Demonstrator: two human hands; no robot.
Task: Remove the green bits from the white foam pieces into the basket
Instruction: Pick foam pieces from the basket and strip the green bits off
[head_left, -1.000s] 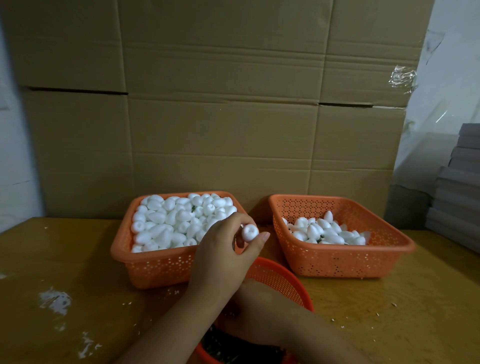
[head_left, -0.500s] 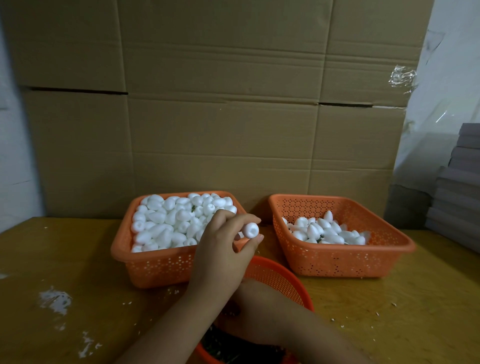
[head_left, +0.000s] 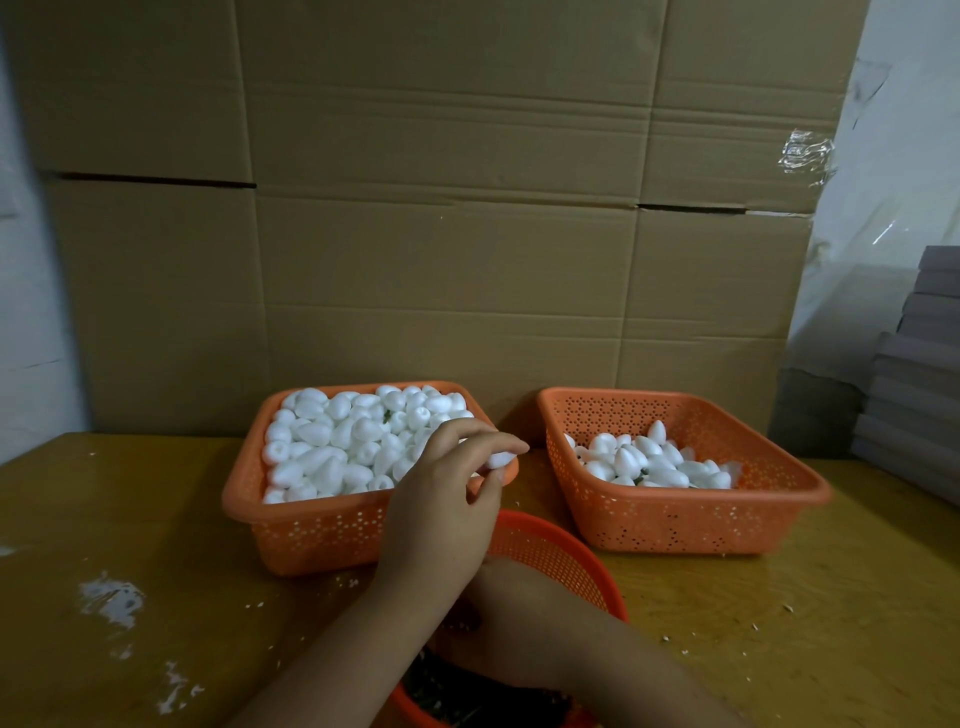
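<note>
White foam piece (head_left: 500, 459) pinched in left hand (head_left: 441, 512); right hand (head_left: 511, 631), grip unclear, at 6 o'clock over round basket (head_left: 561, 558). Twist gently; avoid crumbling.

Orange perforated baskets (head_left: 670, 514), white foam pieces (head_left: 332, 447), yellowish-brown table (head_left: 130, 519).

Left basket (head_left: 311, 540): orange plastic, perforated walls, faint sheen.
Right basket (head_left: 675, 525): was the same orange plastic, holes punched in rows.
Round basket (head_left: 566, 556): redder plastic, fine mesh, at lower centre.
Foam pieces (head_left: 337, 447): white, matt, softly grainy.
Desk (head_left: 130, 519): yellowish wood, worn and dull-glossy, with white scuffs and crumbs.
Cartons (head_left: 441, 208): brown corrugated cardboard, matt, creased.
Tape (head_left: 805, 156): clear, shiny, crinkled, at upper right.
</note>
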